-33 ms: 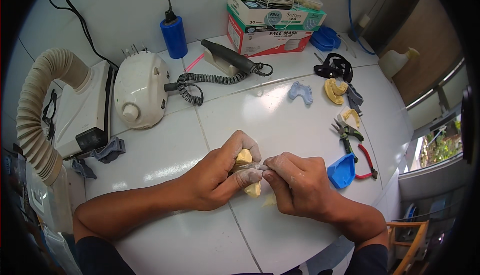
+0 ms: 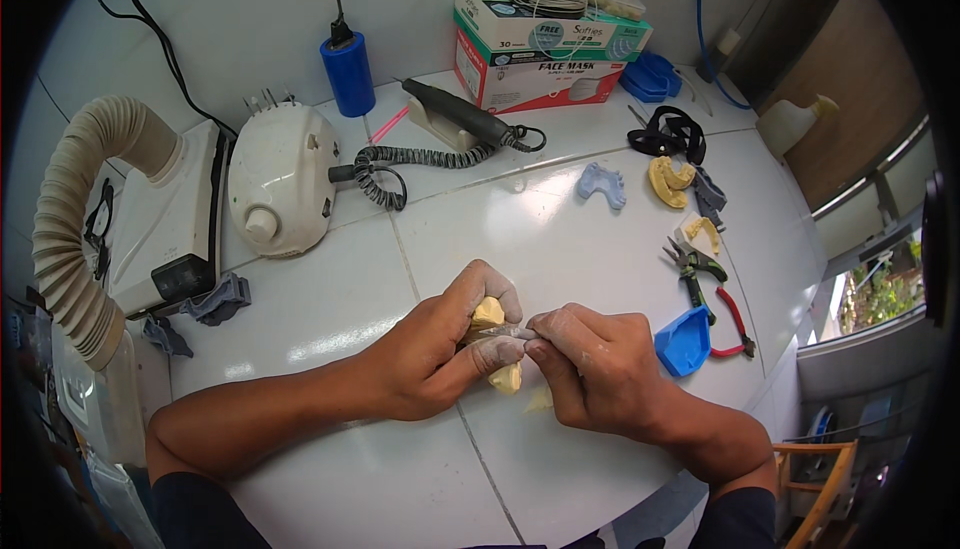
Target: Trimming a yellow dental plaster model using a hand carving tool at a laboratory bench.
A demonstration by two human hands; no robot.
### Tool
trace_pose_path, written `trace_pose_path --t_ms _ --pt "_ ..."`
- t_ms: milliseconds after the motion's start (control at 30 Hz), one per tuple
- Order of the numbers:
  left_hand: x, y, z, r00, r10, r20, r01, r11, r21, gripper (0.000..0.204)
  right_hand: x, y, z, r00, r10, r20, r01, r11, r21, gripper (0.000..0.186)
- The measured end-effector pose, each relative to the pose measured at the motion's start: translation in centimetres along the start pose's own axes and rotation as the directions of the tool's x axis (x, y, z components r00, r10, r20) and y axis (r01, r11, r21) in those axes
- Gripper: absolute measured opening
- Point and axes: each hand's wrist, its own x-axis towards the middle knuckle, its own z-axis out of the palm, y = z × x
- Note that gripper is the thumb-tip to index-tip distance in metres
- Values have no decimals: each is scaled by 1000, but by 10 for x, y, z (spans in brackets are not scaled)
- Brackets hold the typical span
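Near the middle of the white tiled bench my left hand [image 2: 430,349] is closed around a pale yellow plaster dental cast [image 2: 507,380]. Parts of the cast show above and below the thumb; the fingers hide the rest. My right hand [image 2: 605,364] is closed in a pinch on a small, thin greyish piece [image 2: 514,332] that reaches to the cast between my left thumb and forefinger. Its kind is too small and covered to make out. Whitish dust coats the fingertips of both hands. Pale yellow crumbs [image 2: 540,399] lie beside the right hand.
A white control box [image 2: 280,179] with a corded black handpiece [image 2: 455,111] and a ribbed hose [image 2: 70,189] stand at the left and back. To the right lie a blue tray [image 2: 684,342], pliers [image 2: 694,274], red-handled cutters [image 2: 736,324], dental casts [image 2: 670,181] and a light-blue impression [image 2: 602,186].
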Motion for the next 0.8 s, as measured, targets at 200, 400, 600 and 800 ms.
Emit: trace_pose_path --t_ms 200,400,600,800 --pt "1 0 0 1000 -3 -6 3 1000 7 27 -1 1 0 1000 3 -10 -3 1000 -4 10" --pt "1 -5 -1 1000 5 15 -5 1000 -8 24 0 0 1 1000 5 -9 -5 1000 0 9" --pt "1 3 -1 1000 10 3 -10 996 83 25 -1 0 1 1000 7 -18 -7 1000 2 9" --pt "0 3 0 999 31 -21 -29 991 129 25 -1 -1 2 1000 17 -5 -17 1000 9 10"
